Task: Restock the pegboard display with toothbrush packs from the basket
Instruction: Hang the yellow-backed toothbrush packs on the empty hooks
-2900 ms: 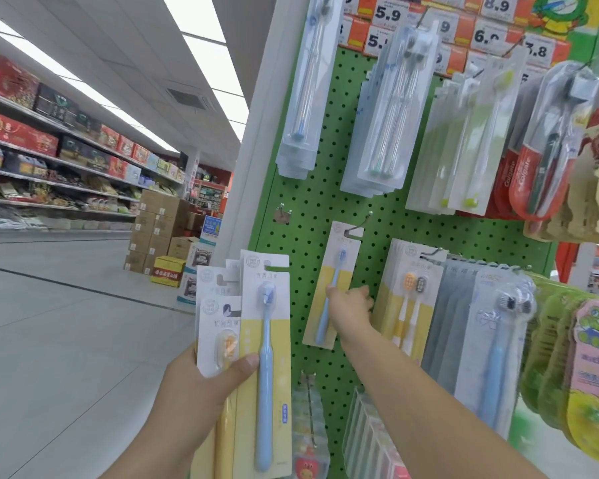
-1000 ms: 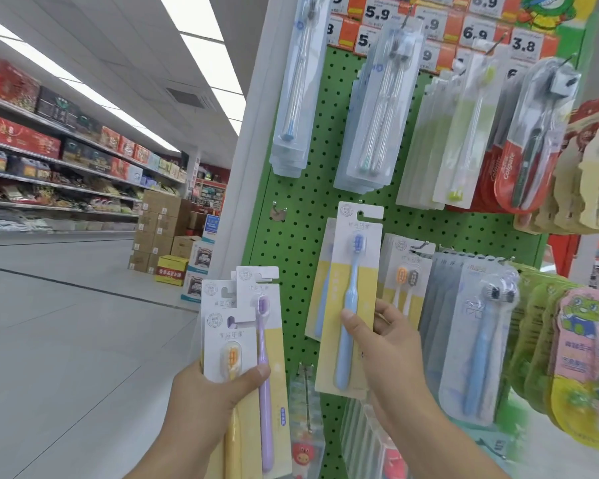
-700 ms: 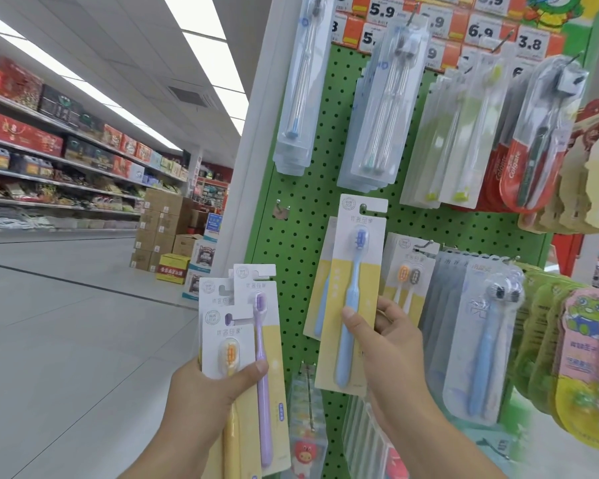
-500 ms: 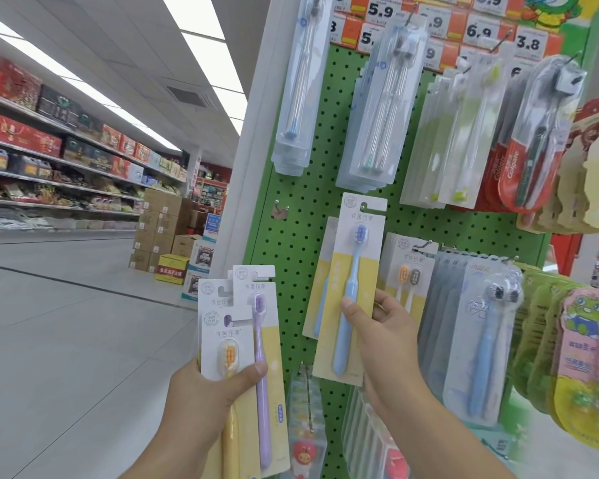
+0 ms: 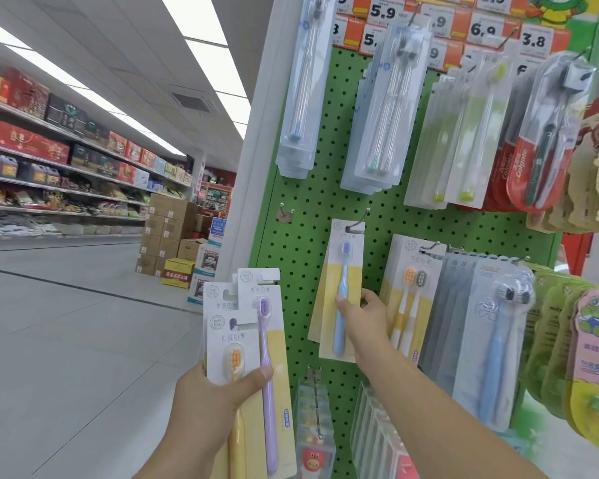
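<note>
My right hand (image 5: 363, 314) grips a blue toothbrush pack (image 5: 341, 288) on a white and yellow card. The card's top slot sits at a metal hook (image 5: 360, 217) on the green pegboard (image 5: 312, 216), over another like pack hanging behind. My left hand (image 5: 215, 395) holds a fan of several toothbrush packs upright to the left of the board: an orange-bristled pack (image 5: 234, 344) in front and a purple toothbrush pack (image 5: 267, 340) behind it. No basket is in view.
An empty hook (image 5: 284, 210) is on the pegboard's left. Hanging packs fill the upper row (image 5: 384, 108) and the right side (image 5: 491, 340). More packs hang low (image 5: 315, 426). A white post (image 5: 256, 140) edges the board. Stacked cartons (image 5: 166, 229) stand down the aisle.
My right hand took the blue pack from the stack in my left hand, raised it up the board and brought its slot to the hook. My left hand stayed put.
</note>
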